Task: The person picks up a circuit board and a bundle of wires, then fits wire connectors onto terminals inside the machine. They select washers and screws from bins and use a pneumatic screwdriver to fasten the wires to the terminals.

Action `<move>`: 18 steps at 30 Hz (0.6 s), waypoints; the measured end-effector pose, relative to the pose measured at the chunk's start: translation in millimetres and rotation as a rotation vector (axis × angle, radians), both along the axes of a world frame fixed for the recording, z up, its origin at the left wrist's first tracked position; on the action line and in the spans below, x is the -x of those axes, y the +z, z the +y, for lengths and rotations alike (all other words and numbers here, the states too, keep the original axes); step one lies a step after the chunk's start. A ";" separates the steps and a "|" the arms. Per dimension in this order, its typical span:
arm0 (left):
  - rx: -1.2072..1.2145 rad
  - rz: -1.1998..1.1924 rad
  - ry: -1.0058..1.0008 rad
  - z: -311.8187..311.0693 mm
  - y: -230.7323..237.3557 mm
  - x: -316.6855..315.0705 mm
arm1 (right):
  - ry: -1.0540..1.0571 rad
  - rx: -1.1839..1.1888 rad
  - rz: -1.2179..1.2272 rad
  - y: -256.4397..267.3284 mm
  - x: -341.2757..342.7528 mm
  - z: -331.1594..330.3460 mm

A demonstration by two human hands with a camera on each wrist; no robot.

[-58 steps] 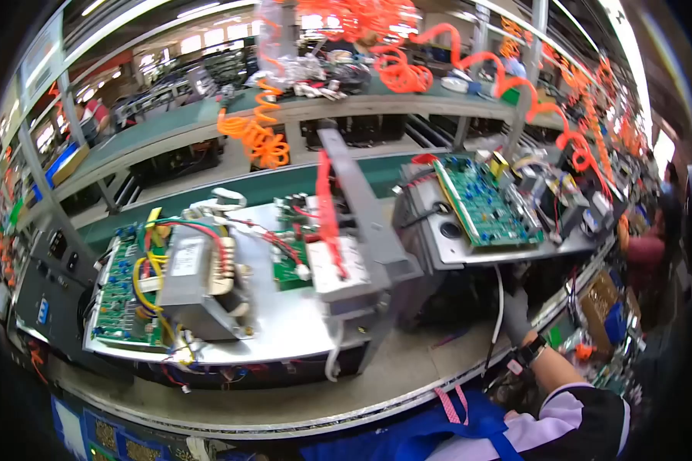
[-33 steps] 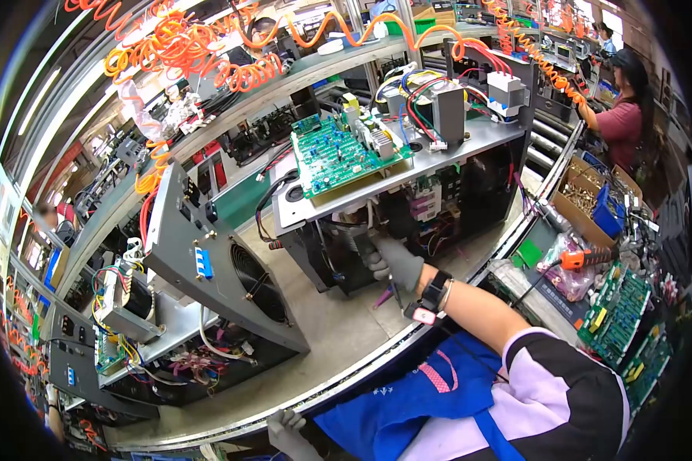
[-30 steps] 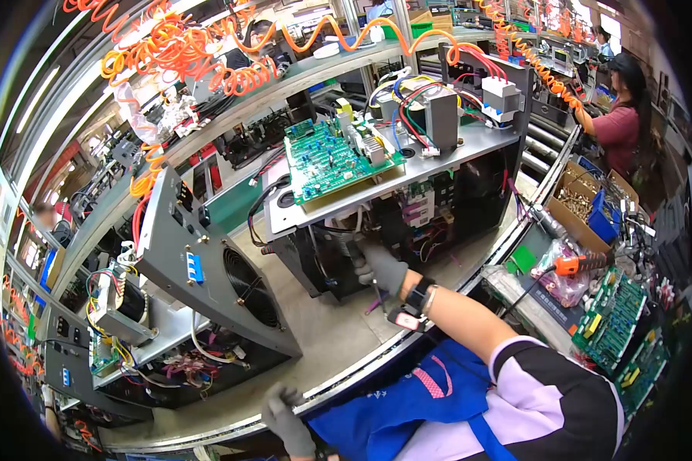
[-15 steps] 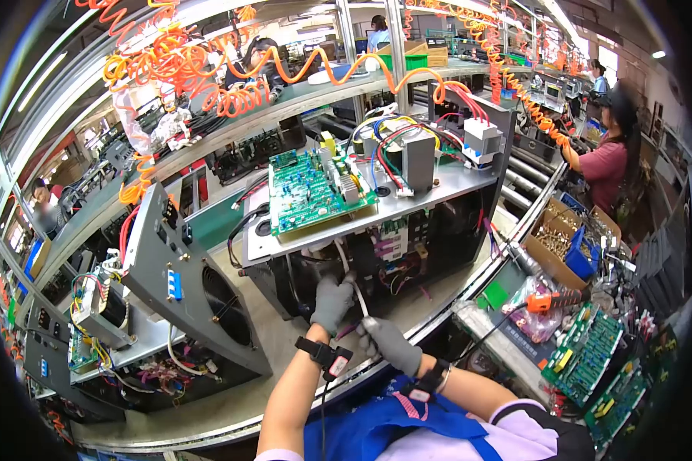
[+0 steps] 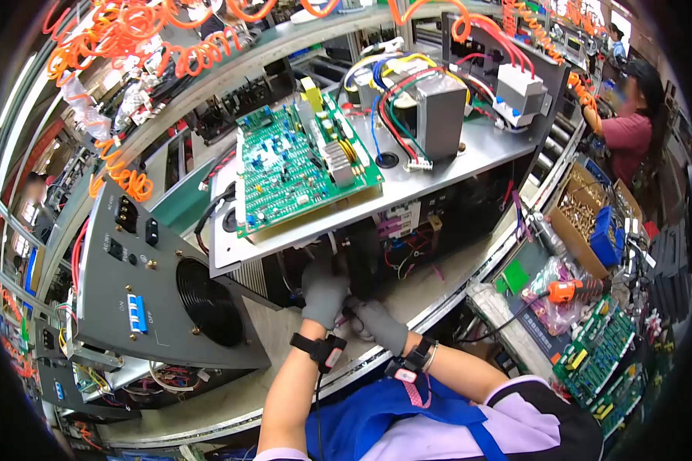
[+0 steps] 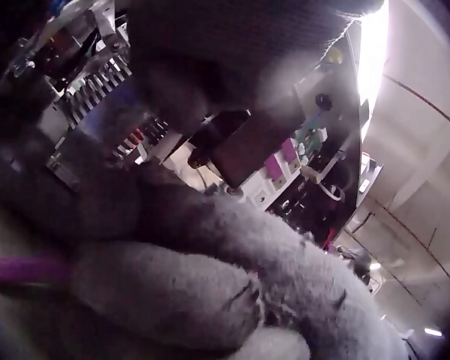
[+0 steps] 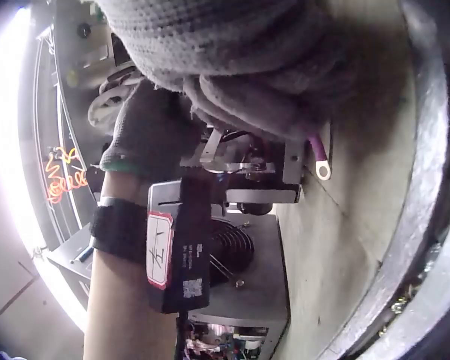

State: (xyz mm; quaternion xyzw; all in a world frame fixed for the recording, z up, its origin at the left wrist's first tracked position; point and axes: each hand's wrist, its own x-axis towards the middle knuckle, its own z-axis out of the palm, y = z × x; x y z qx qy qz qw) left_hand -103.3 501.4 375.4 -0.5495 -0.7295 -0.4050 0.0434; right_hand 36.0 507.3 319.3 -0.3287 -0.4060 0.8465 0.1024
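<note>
At lower centre in the head view, our left hand [image 5: 324, 295] and curled right hand [image 5: 379, 326] sit close, grips too hidden to tell, while the purple cable [image 7: 318, 148], right of centre in the right-wrist view, could snag if tugged blindly.

Metal plate [image 5: 407, 184]: stuck out like a roof and blocked the way down.
Way in: low, under the plate, but the left hand [image 5: 325, 290] filled part.
Fan panel [image 5: 165, 296]: stood in the way on the left.
Bench [image 5: 430, 303]: had room beside the right hand [image 5: 378, 326].
Purple cable [image 7: 319, 152]: poked out by that hand.
</note>
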 end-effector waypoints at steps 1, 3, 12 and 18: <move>-0.005 0.006 -0.006 0.0 -5.6 -0.5 | -0.047 -0.164 0.028 0.3 -7.5 -6.9; -0.031 0.020 -0.017 2.4 -16.9 -0.8 | -0.135 -0.508 0.081 8.2 -30.4 -17.4; 0.163 -0.931 -0.066 -7.7 29.6 -30.6 | -0.411 -0.532 0.418 27.6 -86.2 -41.9; 0.010 -1.149 -0.180 -13.0 23.6 -33.5 | -0.717 -0.309 0.326 48.0 -74.7 -16.9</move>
